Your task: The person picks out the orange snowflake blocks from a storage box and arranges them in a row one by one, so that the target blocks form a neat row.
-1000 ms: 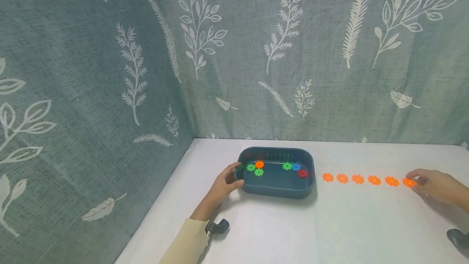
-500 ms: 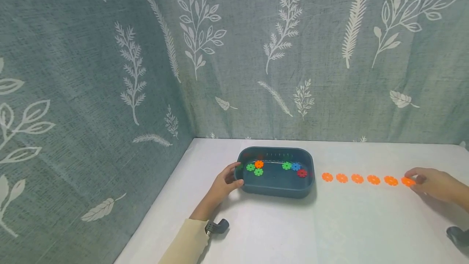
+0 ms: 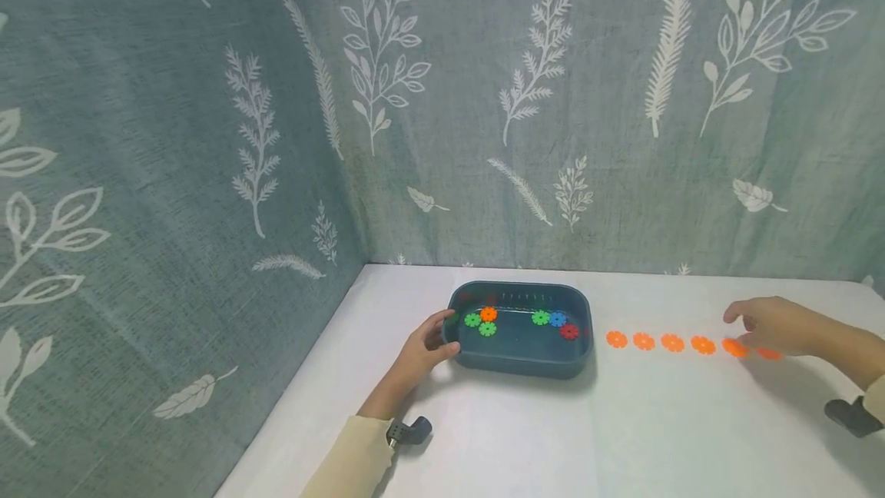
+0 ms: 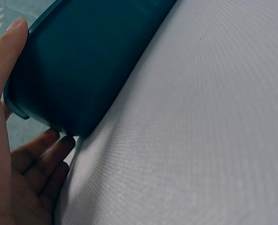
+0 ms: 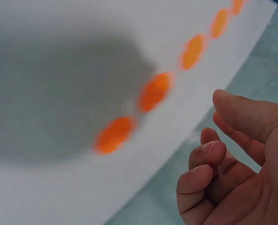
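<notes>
A dark teal plastic tray (image 3: 522, 366) stands on the white table in the head view. The left hand (image 3: 422, 346) grips its left end; in the left wrist view the thumb lies by the rim and the fingers at the lower edge. Inside the tray lie green notched discs (image 3: 541, 317), an orange disc (image 3: 488, 314), a blue disc (image 3: 558, 319) and a red disc (image 3: 569, 331). Right of the tray runs a row of several orange flower-shaped discs (image 3: 673, 343). Over the row's right end hovers the right hand (image 3: 781, 324), fingers loosely curled and holding nothing, partly covering the last disc (image 3: 769, 354).
A leaf-patterned grey-green curtain (image 3: 470, 114) hangs behind and to the left of the white table (image 3: 512, 436). Each wrist wears a dark camera mount, such as the left one (image 3: 413, 429).
The right hand has let go of the rightmost orange disc, lifted and moved left over the row. That disc stays at the row's end. The left hand keeps its place on the tray.
</notes>
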A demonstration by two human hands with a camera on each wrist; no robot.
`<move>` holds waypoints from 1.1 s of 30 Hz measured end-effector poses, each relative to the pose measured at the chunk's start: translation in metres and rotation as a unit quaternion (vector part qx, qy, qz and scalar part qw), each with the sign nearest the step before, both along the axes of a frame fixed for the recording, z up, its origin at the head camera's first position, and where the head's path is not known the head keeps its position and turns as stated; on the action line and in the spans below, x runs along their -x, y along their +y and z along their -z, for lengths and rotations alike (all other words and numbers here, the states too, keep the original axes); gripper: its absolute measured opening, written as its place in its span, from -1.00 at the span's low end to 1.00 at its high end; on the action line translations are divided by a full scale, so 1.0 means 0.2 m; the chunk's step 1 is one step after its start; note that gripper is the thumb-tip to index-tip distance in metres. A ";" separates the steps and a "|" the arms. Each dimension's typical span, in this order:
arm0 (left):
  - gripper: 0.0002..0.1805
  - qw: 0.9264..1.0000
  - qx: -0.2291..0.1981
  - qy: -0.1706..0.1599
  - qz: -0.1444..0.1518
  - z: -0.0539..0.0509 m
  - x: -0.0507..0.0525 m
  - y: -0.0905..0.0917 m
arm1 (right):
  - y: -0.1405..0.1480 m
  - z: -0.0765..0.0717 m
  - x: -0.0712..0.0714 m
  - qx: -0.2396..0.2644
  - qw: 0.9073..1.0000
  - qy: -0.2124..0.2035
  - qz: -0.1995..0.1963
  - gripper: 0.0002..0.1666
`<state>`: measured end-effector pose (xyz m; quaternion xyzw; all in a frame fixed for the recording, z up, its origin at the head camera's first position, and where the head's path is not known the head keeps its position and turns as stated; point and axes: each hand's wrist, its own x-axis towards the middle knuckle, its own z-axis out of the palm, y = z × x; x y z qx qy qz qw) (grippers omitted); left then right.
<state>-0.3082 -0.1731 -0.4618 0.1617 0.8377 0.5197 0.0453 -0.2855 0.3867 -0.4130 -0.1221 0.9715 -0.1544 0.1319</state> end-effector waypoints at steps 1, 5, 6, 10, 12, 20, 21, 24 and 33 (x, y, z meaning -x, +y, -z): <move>-0.24 1.000 -0.001 0.000 0.000 0.00 0.00 0.00 | -0.04 -0.03 0.01 0.000 1.000 0.008 -0.011 -0.60; -0.19 1.000 -0.006 0.001 0.000 0.00 -0.01 0.00 | -0.18 -0.12 0.03 0.000 0.998 0.035 -0.052 -0.59; -0.18 1.000 -0.007 0.000 0.000 0.00 -0.01 0.00 | -0.22 -0.13 0.04 0.000 0.997 0.043 -0.062 -0.60; -0.18 1.000 -0.009 -0.003 -0.002 0.00 -0.01 0.01 | -0.37 -0.19 0.08 -0.001 0.995 0.054 -0.079 -0.62; -0.18 1.000 -0.007 -0.005 -0.004 0.00 -0.01 0.01 | -0.45 -0.22 0.10 -0.004 0.995 0.056 -0.084 -0.63; -0.22 1.000 -0.011 0.002 -0.006 0.10 0.07 -0.02 | -0.76 -0.28 0.17 -0.014 0.989 0.085 -0.122 -0.65; -0.23 1.000 -0.012 0.004 -0.008 0.12 0.08 -0.02 | -0.80 -0.29 0.18 -0.014 0.988 0.090 -0.126 -0.65; -0.27 1.000 -0.011 0.007 -0.015 0.17 0.11 -0.03 | -0.91 -0.28 0.19 -0.011 0.983 0.103 -0.151 -0.67; -0.28 1.000 -0.006 0.004 -0.014 0.15 0.10 -0.02 | -1.16 -0.12 0.19 0.031 0.979 -0.009 -0.203 -0.64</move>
